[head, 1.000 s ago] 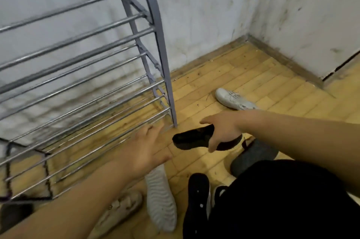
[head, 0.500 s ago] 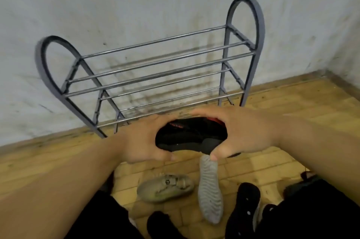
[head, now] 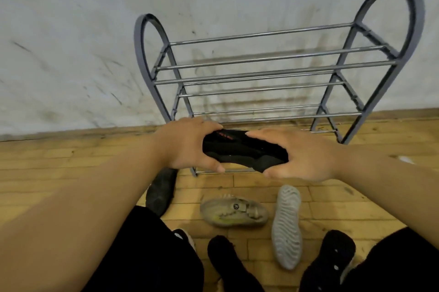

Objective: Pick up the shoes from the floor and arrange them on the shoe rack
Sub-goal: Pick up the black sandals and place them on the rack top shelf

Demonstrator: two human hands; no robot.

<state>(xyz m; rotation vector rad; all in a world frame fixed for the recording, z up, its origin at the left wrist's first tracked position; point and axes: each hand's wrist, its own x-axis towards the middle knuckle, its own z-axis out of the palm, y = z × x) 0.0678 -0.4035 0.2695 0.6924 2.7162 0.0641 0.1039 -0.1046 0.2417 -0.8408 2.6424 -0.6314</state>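
A black shoe [head: 244, 150] with red lettering is held sideways between both hands, just in front of the lowest bars of the grey metal shoe rack [head: 273, 63]. My left hand [head: 190, 146] grips its left end and my right hand [head: 301, 156] grips its right end. The rack stands against the wall with nothing on its shelves. On the floor below lie a beige shoe [head: 234, 212] on its side, a grey shoe [head: 286, 225] sole up, and a dark shoe [head: 160, 190] at the left.
More black shoes [head: 228, 258] [head: 330, 260] lie near my knees at the bottom of the view. The floor [head: 59, 163] is yellow wood blocks. A stained white wall [head: 71, 42] runs behind the rack.
The view has swung from the corner to face the rack. My left hand joined the right on the black shoe, and both have carried it closer to the rack's lower bars.
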